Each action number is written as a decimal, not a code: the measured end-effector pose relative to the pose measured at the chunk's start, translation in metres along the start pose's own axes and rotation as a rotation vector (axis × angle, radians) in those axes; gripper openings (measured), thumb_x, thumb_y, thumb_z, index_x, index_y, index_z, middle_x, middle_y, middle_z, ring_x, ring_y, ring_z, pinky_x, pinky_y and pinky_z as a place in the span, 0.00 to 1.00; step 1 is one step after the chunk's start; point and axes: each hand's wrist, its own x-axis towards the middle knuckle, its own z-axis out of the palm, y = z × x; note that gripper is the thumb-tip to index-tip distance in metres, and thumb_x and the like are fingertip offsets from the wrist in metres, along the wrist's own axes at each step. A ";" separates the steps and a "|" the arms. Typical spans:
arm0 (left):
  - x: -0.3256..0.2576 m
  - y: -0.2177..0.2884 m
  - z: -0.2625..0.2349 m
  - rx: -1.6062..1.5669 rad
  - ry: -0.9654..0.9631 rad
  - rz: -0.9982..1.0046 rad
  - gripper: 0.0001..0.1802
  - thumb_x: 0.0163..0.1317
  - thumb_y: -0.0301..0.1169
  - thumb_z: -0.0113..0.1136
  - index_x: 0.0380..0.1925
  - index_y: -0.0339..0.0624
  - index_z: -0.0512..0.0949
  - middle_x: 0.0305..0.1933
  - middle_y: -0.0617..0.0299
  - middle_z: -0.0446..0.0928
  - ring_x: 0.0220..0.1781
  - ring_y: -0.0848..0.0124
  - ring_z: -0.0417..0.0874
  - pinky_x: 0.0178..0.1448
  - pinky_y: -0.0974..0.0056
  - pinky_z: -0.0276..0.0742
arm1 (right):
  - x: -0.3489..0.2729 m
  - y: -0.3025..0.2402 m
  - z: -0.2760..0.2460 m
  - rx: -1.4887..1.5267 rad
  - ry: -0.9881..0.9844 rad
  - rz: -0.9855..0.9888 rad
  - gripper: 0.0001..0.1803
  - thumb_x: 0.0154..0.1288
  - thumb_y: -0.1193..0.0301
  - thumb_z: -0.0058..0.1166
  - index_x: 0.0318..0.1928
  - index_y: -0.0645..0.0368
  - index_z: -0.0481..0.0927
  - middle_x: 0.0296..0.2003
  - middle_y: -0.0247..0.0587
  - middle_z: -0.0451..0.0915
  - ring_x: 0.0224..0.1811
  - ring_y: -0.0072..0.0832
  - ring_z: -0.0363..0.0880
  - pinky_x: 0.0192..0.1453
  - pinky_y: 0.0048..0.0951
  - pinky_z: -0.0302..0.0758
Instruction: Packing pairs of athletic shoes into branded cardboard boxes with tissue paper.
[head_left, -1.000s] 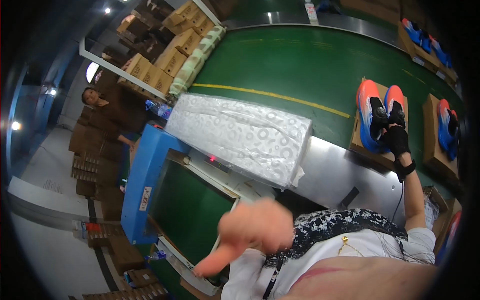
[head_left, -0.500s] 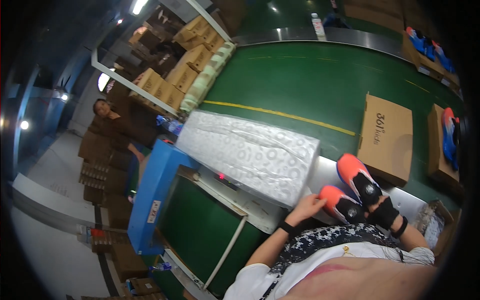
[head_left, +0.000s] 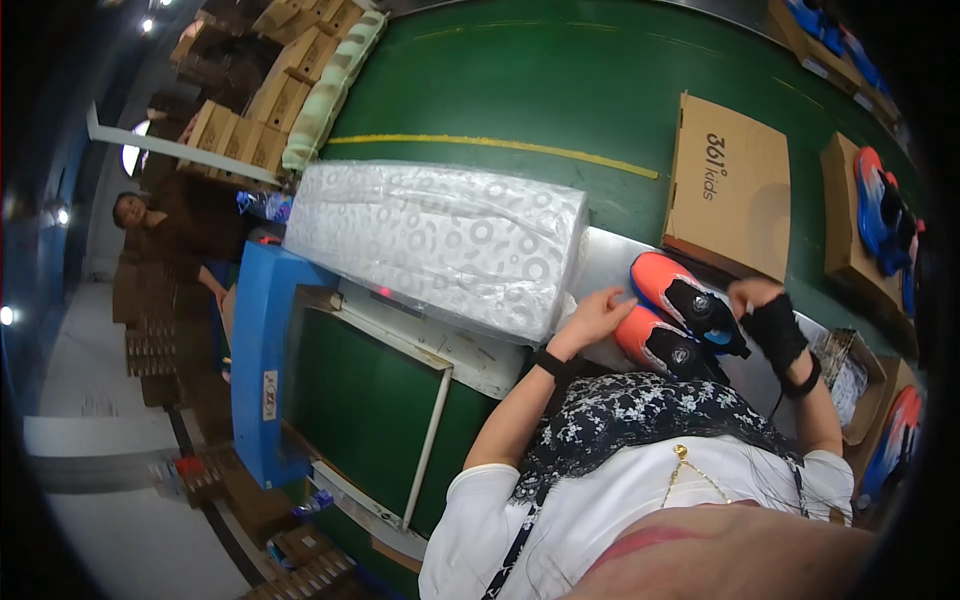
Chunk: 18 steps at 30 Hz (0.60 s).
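Two orange, black and blue sneakers lie side by side on the metal edge in front of me, toes to the left. My left hand (head_left: 598, 318) is at the toe of the nearer sneaker (head_left: 655, 340). Its thumb and forefinger are apart, and the fingertips come close to or touch the toe. Beside the collar of the farther sneaker (head_left: 690, 298) is my right hand (head_left: 757, 302), wearing a black fingerless wrist wrap. Its fingers are loosely bent, with nothing visible in them. A black strap or tab sticks out at that sneaker's heel.
Past the sneakers a closed brown shoebox (head_left: 735, 190) lies on the green belt (head_left: 480, 80). To its left is a stack of patterned wrapping paper under plastic (head_left: 440, 240). Boxes with more sneakers (head_left: 878, 215) line the right. A blue machine (head_left: 262, 370) and another person (head_left: 165, 225) are left.
My view has shifted, so the scene sits higher and farther left. My right hand has moved off the sneakers' heels to beside the farther collar. My left hand remains by the nearer toe.
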 end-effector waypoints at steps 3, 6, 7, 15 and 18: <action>0.026 0.025 0.004 -0.023 -0.026 0.032 0.26 0.54 0.42 0.54 0.46 0.32 0.68 0.25 0.58 0.74 0.26 0.74 0.74 0.31 0.69 0.70 | 0.026 0.022 0.018 -0.197 0.591 0.104 0.34 0.36 0.69 0.59 0.51 0.53 0.65 0.49 0.50 0.65 0.53 0.42 0.62 0.53 0.43 0.62; 0.050 0.034 0.024 0.010 0.102 0.140 0.27 0.53 0.43 0.54 0.45 0.31 0.68 0.29 0.52 0.76 0.32 0.66 0.76 0.38 0.66 0.71 | 0.057 0.043 0.033 -0.388 0.601 0.183 0.41 0.33 0.68 0.61 0.55 0.52 0.62 0.56 0.50 0.59 0.60 0.42 0.53 0.57 0.54 0.53; 0.058 0.039 0.026 0.027 0.103 0.154 0.28 0.55 0.43 0.54 0.47 0.31 0.66 0.32 0.55 0.74 0.32 0.70 0.76 0.36 0.69 0.71 | 0.062 0.052 0.039 -0.435 0.667 0.159 0.41 0.32 0.67 0.62 0.54 0.53 0.62 0.57 0.50 0.57 0.62 0.43 0.50 0.57 0.59 0.49; 0.100 0.082 0.044 0.052 0.441 0.520 0.27 0.63 0.41 0.37 0.54 0.29 0.57 0.56 0.41 0.60 0.58 0.53 0.60 0.61 0.61 0.54 | 0.035 0.076 0.051 -0.114 1.146 -0.182 0.37 0.35 0.72 0.54 0.52 0.65 0.62 0.54 0.54 0.61 0.59 0.46 0.58 0.57 0.45 0.57; 0.105 0.086 0.050 0.154 0.343 0.717 0.26 0.63 0.38 0.37 0.58 0.35 0.52 0.54 0.45 0.63 0.57 0.59 0.63 0.59 0.64 0.57 | 0.041 0.068 0.058 0.191 1.234 -0.088 0.34 0.39 0.72 0.53 0.53 0.62 0.61 0.54 0.52 0.62 0.58 0.43 0.60 0.58 0.35 0.59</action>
